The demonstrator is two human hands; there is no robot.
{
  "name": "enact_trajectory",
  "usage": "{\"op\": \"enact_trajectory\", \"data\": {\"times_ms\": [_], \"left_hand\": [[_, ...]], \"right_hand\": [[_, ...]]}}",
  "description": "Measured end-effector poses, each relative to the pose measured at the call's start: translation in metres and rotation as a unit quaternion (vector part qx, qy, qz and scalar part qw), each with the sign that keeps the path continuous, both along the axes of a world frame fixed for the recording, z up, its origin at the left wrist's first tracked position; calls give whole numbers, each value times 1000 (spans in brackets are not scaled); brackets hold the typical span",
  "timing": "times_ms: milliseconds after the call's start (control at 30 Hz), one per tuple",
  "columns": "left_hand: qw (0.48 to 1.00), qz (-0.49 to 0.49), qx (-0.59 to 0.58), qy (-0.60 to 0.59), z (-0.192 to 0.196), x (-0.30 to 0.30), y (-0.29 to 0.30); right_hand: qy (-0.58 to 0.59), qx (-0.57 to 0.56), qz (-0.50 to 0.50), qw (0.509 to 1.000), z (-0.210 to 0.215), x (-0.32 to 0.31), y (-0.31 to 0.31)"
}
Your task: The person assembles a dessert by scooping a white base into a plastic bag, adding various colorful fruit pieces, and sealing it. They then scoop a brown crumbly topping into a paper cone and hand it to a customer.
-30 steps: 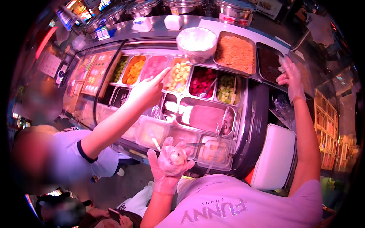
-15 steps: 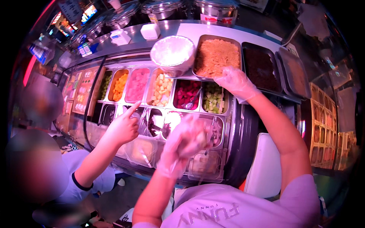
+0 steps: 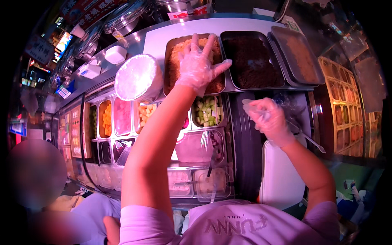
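Observation:
My left hand [image 3: 198, 67], in a clear plastic glove, lies over a metal tray [image 3: 165, 75] of orange-brown crumbs [image 3: 177, 55]. Its fingers are spread, palm down, and the thumb reaches past the tray's right rim. My right hand [image 3: 270, 122], gloved as well, is raised above the dark strip at the counter's right side. Those fingers are curled together; a pale tip sticks out from them, and what they hold, if anything, cannot be made out. Beside the crumb tray is a second tray with dark brown crumbs [image 3: 255, 61].
A big round tub [image 3: 136, 77] wrapped in plastic stands left of the trays. Metal pans of diced fruit [image 3: 207, 111] line the counter. A covered tray [image 3: 300, 55] sits at the right, a white lidded box [image 3: 283, 173] below my right hand. Another person [image 3: 87, 216] is at lower left.
My left hand has moved up from the lower pans onto the crumbs and spread out. My right hand has left that tray, moving right and nearer. The other person's pointing arm has withdrawn.

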State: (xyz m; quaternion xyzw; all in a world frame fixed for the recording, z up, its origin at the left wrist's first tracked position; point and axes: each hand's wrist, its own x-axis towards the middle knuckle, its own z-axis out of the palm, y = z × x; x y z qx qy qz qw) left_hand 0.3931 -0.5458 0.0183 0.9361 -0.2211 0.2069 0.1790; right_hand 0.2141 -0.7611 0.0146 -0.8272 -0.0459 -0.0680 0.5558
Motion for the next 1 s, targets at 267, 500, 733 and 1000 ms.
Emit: {"op": "enact_trajectory", "data": {"times_ms": [267, 500, 733, 1000], "left_hand": [[789, -126, -561, 218, 70, -18, 60], [694, 136, -511, 488, 38, -167, 40], [565, 213, -623, 497, -29, -98, 39], [518, 278, -644, 490, 19, -56, 38]], "right_hand": [[-99, -136, 25, 985, 26, 17, -27], [-284, -278, 173, 901, 25, 42, -25], [-137, -289, 268, 909, -4, 25, 29], [-171, -385, 221, 880, -16, 54, 61]]}}
